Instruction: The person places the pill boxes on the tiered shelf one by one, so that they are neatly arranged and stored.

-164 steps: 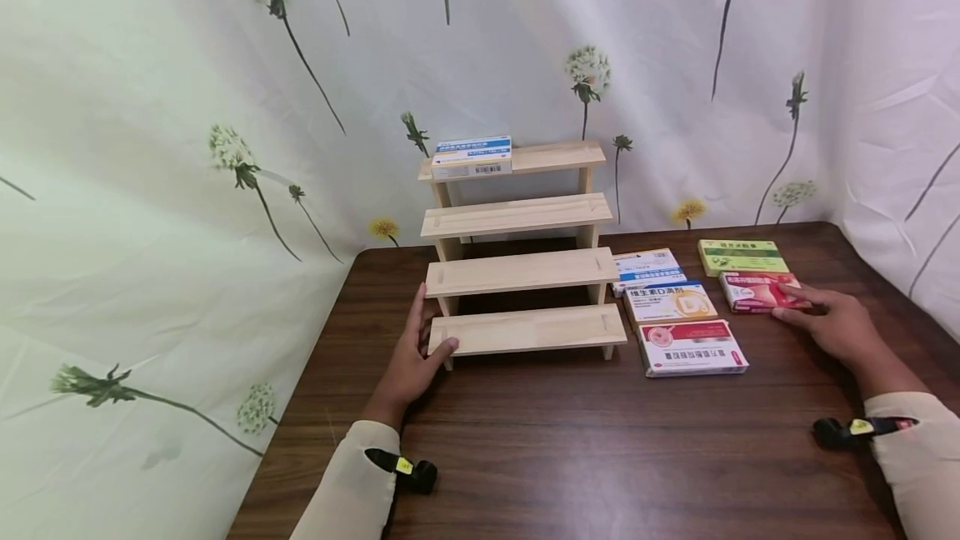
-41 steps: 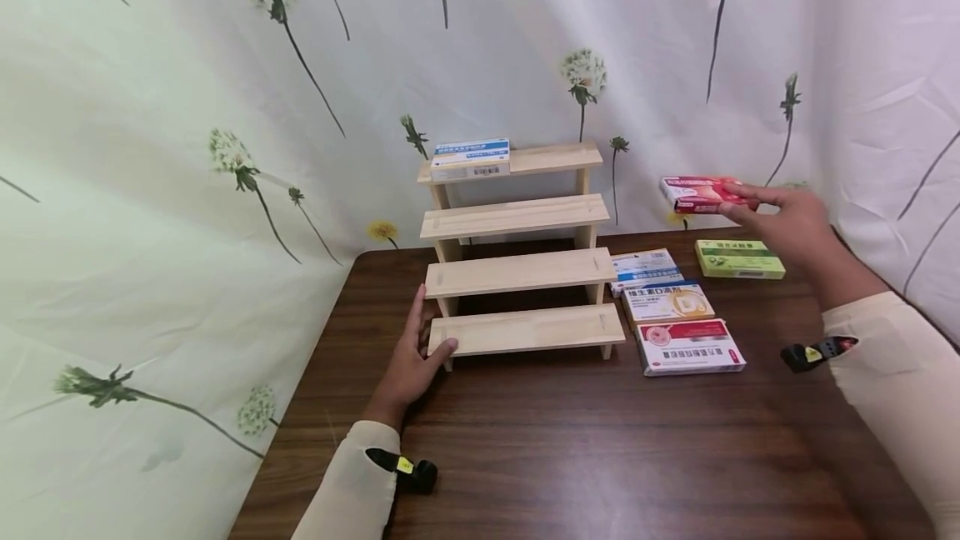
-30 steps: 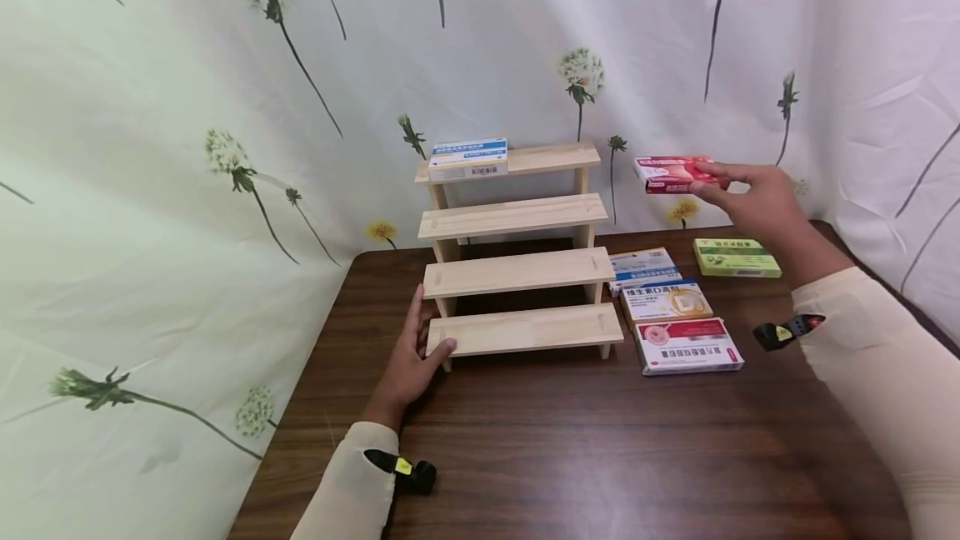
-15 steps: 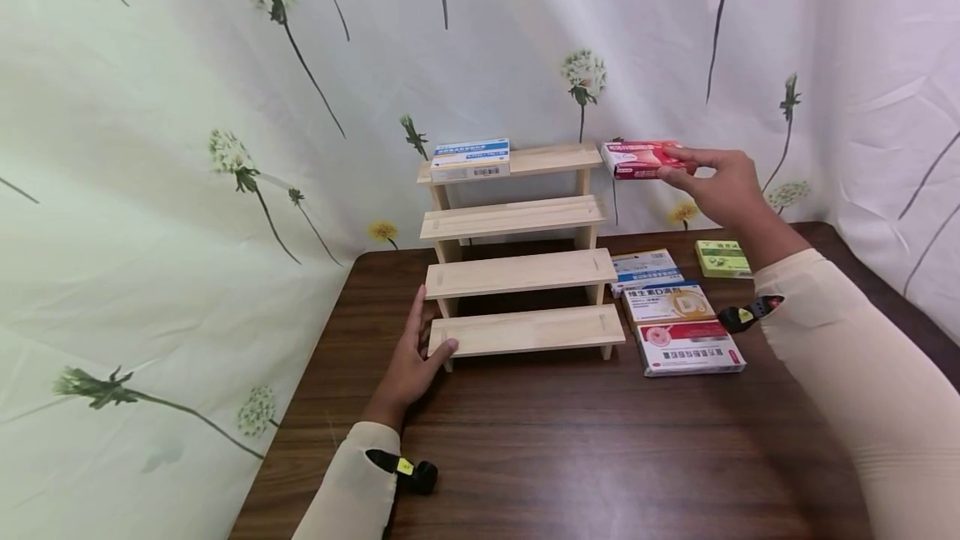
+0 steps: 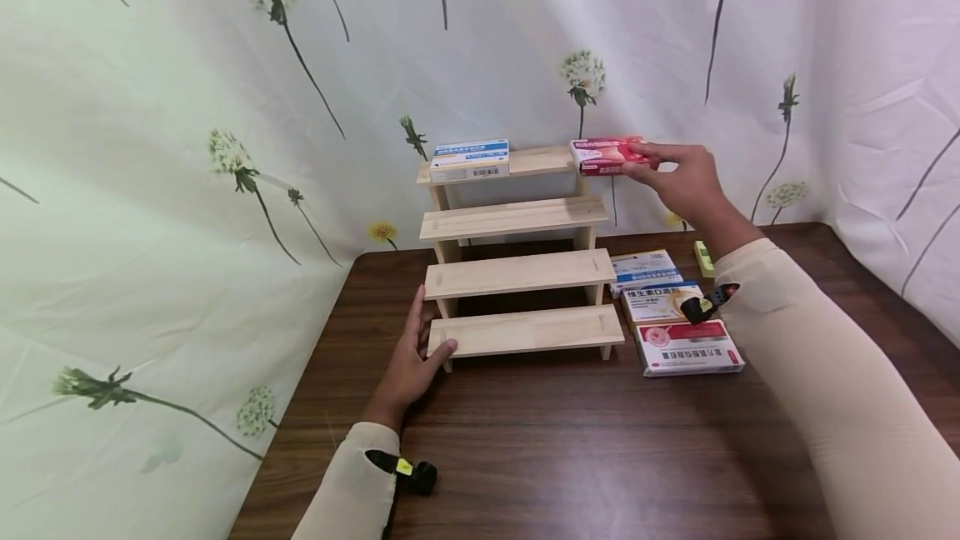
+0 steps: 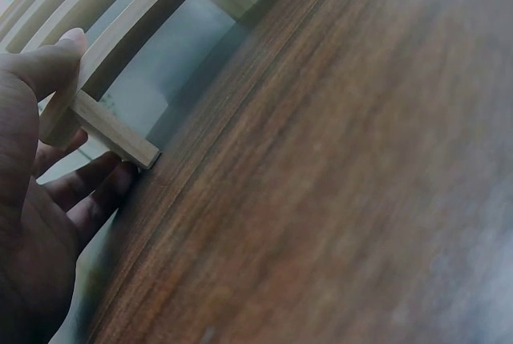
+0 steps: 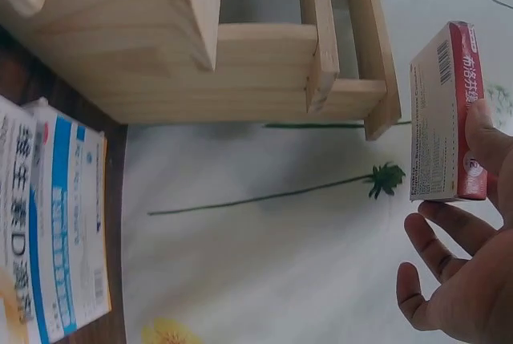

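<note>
A wooden stepped display rack (image 5: 521, 272) stands on the table. My left hand (image 5: 406, 367) grips the left end of its lowest step, thumb on the board and fingers along the outer side; the left wrist view shows the thumb (image 6: 60, 59) against the wood. My right hand (image 5: 688, 179) pinches a red medicine box (image 5: 600, 156) by its right end, just above the right end of the top step. In the right wrist view the box (image 7: 437, 115) is apart from the rack. A blue-and-white medicine box (image 5: 471, 160) lies on the top step's left part.
Right of the rack lie a blue-and-white box (image 5: 645, 267), a vitamin D box (image 5: 652, 302) and a white-and-red box (image 5: 692, 348) in a column. My right arm mostly hides a green box (image 5: 703, 259). A flower-printed curtain (image 5: 510, 40) hangs behind the table (image 5: 525, 448).
My right hand has picked the red medicine box up from the table and carried it up and left to the top step. My left hand has stayed on the rack.
</note>
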Motion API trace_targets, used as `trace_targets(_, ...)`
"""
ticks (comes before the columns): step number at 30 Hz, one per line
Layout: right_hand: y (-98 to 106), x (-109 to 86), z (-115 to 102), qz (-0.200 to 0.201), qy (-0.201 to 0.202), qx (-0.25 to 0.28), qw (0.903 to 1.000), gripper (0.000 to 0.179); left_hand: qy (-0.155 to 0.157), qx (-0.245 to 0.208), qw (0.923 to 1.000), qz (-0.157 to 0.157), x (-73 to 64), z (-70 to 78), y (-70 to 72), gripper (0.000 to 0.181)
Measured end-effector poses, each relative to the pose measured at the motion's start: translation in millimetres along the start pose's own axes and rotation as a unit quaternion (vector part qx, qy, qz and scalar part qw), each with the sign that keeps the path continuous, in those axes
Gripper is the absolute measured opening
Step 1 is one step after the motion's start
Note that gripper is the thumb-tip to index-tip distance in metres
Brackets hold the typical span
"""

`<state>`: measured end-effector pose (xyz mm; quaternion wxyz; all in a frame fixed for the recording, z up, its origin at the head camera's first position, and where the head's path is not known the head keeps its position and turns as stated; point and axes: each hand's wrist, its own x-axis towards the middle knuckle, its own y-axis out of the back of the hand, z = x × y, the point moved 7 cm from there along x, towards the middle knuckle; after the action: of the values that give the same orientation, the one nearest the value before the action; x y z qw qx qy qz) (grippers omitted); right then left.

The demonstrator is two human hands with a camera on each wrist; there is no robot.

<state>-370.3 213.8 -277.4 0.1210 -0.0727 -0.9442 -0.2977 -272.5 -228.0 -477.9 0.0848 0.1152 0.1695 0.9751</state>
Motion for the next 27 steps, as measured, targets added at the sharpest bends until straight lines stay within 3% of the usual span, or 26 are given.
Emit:
trace_targets(16,-34,12.0,-13,0.003,0.024,0.048,0.9986,0.057,-0.005,-0.003,1.0000,-0.001,-0.5,-1.8,0.0,0.107)
trace_targets(27,-61,21.6,-29,0.039,0.116,0.037,0.9918,0.050,-0.010,-0.006,0.9999,-0.003,0.8,-2.0,-0.4,0.107)
